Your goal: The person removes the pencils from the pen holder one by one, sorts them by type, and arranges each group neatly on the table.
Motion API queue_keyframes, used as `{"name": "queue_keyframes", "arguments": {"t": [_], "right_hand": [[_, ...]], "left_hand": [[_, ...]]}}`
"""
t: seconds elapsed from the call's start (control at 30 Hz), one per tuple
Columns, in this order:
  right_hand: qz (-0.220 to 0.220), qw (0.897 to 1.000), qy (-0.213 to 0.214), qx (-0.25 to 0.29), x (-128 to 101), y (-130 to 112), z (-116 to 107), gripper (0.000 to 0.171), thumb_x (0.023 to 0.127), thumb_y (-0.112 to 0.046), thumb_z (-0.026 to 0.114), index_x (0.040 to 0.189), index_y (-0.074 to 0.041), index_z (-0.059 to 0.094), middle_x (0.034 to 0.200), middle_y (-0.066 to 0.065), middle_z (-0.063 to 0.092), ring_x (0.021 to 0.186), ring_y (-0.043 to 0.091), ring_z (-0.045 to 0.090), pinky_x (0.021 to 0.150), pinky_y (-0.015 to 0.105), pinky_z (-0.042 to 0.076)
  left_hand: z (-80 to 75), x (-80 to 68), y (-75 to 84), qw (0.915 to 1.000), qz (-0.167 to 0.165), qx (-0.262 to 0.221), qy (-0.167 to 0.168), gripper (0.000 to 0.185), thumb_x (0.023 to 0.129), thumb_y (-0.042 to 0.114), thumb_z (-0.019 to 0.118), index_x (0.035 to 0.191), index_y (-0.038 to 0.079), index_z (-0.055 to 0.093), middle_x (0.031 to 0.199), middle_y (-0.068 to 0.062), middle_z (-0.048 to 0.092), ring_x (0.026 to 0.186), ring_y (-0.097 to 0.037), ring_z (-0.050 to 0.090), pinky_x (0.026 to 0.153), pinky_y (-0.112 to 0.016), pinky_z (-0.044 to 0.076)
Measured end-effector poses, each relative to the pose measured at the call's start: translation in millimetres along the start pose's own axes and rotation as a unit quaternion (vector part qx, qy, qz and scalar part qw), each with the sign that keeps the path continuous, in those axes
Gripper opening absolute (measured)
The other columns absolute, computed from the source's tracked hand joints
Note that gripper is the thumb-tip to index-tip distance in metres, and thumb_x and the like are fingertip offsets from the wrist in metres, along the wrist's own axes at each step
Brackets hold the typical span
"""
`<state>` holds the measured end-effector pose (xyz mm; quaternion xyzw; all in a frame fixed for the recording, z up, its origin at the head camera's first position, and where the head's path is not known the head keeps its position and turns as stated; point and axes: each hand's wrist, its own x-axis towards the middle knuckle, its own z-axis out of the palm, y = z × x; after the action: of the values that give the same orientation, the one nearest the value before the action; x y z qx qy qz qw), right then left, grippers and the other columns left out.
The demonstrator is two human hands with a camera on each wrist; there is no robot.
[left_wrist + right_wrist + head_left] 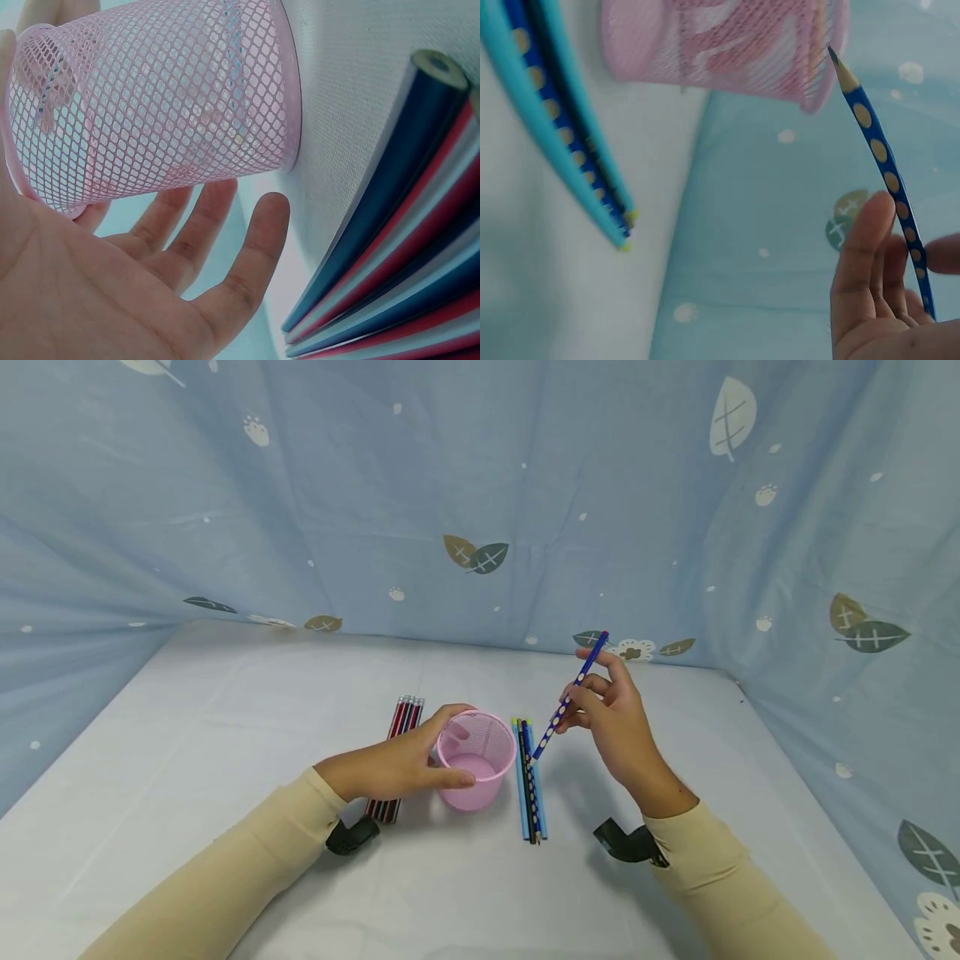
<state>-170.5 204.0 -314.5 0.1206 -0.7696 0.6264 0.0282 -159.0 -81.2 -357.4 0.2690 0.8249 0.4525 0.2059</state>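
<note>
A pink mesh cup stands upright on the white table. My left hand holds it, thumb on the far rim and fingers along the near side. In the left wrist view the cup sits between thumb and loosely spread fingers. My right hand pinches a blue dotted pencil in the air, right of the cup, tip slanting down toward it. The right wrist view shows that pencil with its sharpened tip near the cup.
A row of blue pencils lies right of the cup. A bundle of red and dark pencils lies left of it, partly under my left hand. Blue leaf-print cloth walls in the back and sides.
</note>
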Motion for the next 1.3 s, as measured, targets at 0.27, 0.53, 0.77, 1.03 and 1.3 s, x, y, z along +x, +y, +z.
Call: {"name": "queue_keyframes", "arguments": {"t": [0.27,0.53,0.77,1.03,1.3], "right_hand": [[0.081,0.993,-0.073,-0.050,3.6,20.3,-7.2,0.045,0.103,-0.011,0.047,0.146,-0.011,0.036,0.095,0.016,0.056,0.073,0.022,0.067,0.071,0.032,0.061],[0.123,0.980,-0.129,-0.086,8.3,47.4,-4.0,0.050,0.099,-0.008,0.051,0.147,-0.009,0.038,0.095,0.014,0.056,0.066,0.021,0.065,0.066,0.034,0.061],[0.168,0.965,-0.166,-0.117,9.7,61.5,-4.0,0.054,0.097,-0.008,0.056,0.148,-0.005,0.038,0.095,0.015,0.058,0.065,0.021,0.068,0.065,0.034,0.061],[0.202,0.951,-0.186,-0.144,8.7,73.0,-3.1,0.060,0.096,-0.012,0.063,0.150,-0.005,0.037,0.095,0.015,0.063,0.064,0.020,0.070,0.066,0.034,0.061],[0.190,0.949,-0.192,-0.160,7.8,75.6,-0.6,0.063,0.095,-0.013,0.066,0.150,0.000,0.038,0.088,0.013,0.066,0.062,0.018,0.068,0.063,0.033,0.061]], "left_hand": [[-0.4,0.7,-1.4,1.0000,0.007,0.004,0.000,0.087,0.088,0.050,0.073,0.153,0.035,0.018,0.142,0.001,0.046,0.131,-0.021,0.048,0.108,-0.044,0.043],[-1.2,-0.3,0.6,1.0000,0.007,0.003,0.001,0.088,0.088,0.049,0.074,0.154,0.032,0.017,0.143,-0.001,0.046,0.131,-0.023,0.048,0.108,-0.046,0.044],[-1.4,-0.5,0.6,1.0000,0.009,0.000,-0.002,0.088,0.089,0.047,0.073,0.154,0.031,0.017,0.144,-0.002,0.045,0.132,-0.023,0.047,0.109,-0.046,0.043],[-0.9,-1.2,1.6,0.9999,0.011,0.001,-0.003,0.088,0.089,0.047,0.073,0.154,0.030,0.016,0.145,-0.003,0.045,0.132,-0.024,0.048,0.109,-0.048,0.043],[-1.4,-1.6,1.0,1.0000,0.001,0.002,-0.001,0.090,0.088,0.050,0.073,0.155,0.032,0.016,0.144,0.000,0.045,0.132,-0.023,0.048,0.109,-0.046,0.043]]}}
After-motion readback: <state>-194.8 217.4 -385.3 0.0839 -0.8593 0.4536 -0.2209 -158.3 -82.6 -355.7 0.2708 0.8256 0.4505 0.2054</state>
